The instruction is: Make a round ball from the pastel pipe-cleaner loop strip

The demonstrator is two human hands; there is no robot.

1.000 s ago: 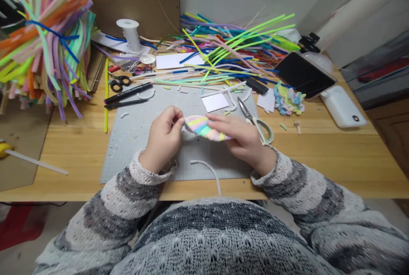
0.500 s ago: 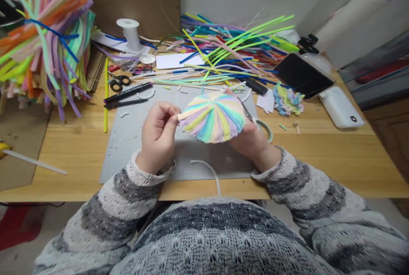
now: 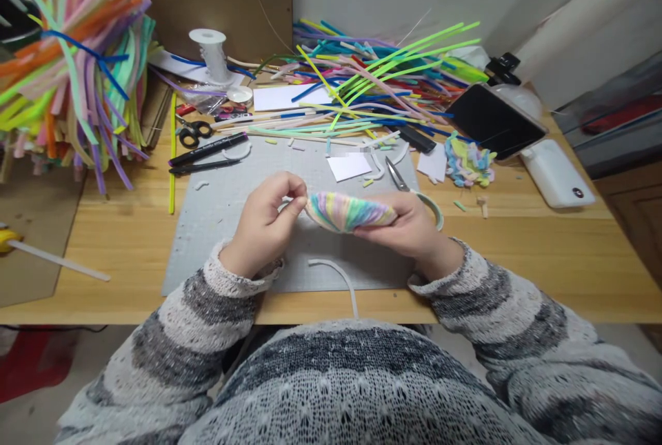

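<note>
A round dome woven from pastel pipe cleaners [image 3: 347,211] is held between both hands above the grey cutting mat [image 3: 222,210]. My right hand [image 3: 411,228] cups it from below and the right, fingers curled around its rim. My left hand [image 3: 263,224] pinches its left edge between thumb and fingertips. The dome lies nearly flat, so I see its striped side. A white pipe cleaner [image 3: 338,278] curves across the mat's near edge below my hands.
Scissors with pale green handles [image 3: 416,191] lie just behind my right hand. Loose pipe cleaners [image 3: 372,79] pile up at the back, a big bundle [image 3: 67,65] at the left. Black markers [image 3: 207,152], a white spool [image 3: 212,55], a tablet [image 3: 491,121] and a white case [image 3: 556,172] sit around.
Half a second ago the dome was tilted up with its radiating face toward me; now my right hand has turned it down flat. My left hand stays pinched on its left edge.
</note>
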